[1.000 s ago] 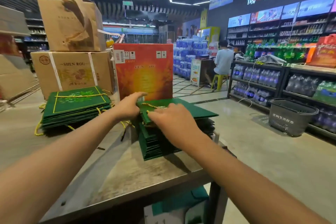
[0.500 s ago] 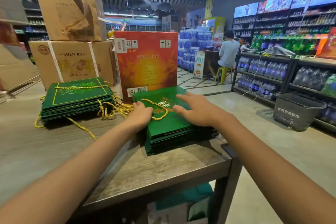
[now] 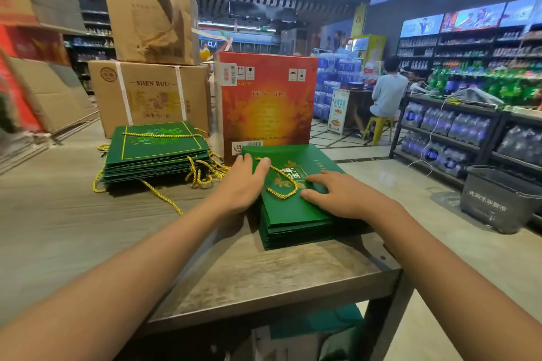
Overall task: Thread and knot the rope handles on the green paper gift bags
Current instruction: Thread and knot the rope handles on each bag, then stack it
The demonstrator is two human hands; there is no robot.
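Observation:
A stack of flat green paper gift bags lies near the table's right edge. A yellow rope handle loops across the top bag. My left hand rests flat on the stack's left side, fingers straight, thumb touching the rope. On the right half of the top bag lies my right hand, fingers spread and pressing the paper. A second stack of green bags with yellow ropes hanging out sits to the left.
A red-orange carton stands behind the stack, brown cardboard boxes behind the left stack. The wooden table ends at the right. A grey shopping basket sits on the floor; a person sits far back by drink shelves.
The top bag has been laid flat on the stack, its rope loop now in view. Both hands have spread apart and lie flat on it.

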